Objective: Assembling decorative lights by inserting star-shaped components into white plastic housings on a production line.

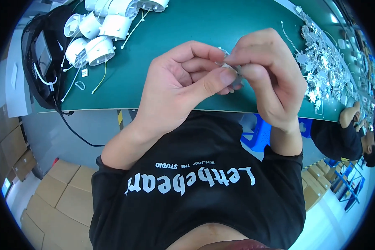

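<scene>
Above the near edge of the green table, both my hands meet over a small flat grey piece with a jagged outline. My left hand pinches it between thumb and fingers. From the other side, my right hand grips its upper edge between thumb and forefinger. Fingers cover most of the piece, so its exact kind cannot be made out. To the right lies a heap of similar shiny, star-edged small pieces with thin wires among them.
White cylindrical housings with trailing cables crowd the far left of the table. Beside them sits a black bag with a device in it. A blue stool stands below the table edge. Cardboard boxes lie lower left; another person sits at right.
</scene>
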The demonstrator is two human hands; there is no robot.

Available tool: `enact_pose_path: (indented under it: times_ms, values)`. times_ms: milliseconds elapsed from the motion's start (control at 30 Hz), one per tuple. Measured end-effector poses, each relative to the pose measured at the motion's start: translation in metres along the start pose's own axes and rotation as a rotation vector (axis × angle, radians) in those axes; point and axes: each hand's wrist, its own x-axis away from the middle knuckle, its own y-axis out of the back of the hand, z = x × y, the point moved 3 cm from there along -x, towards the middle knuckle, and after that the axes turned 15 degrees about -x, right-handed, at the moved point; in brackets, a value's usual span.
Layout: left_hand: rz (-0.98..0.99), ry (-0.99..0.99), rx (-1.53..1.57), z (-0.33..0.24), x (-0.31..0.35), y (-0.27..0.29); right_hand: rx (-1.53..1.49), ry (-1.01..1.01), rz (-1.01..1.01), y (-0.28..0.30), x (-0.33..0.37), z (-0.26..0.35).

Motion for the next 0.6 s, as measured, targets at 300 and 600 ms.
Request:
enact_pose_path:
  times_ms: [300, 600]
  values:
    - [-0.036, 0.032, -0.278, -0.006, 0.005, 0.011, 0.401, 0.384, -0.049, -0.013, 0.03, 0.002]
    - [-0.271, -0.5, -1.204, 0.001, -0.007, 0.011, 0.23, -0.031, -0.182, -0.002, 0.044, -0.023]
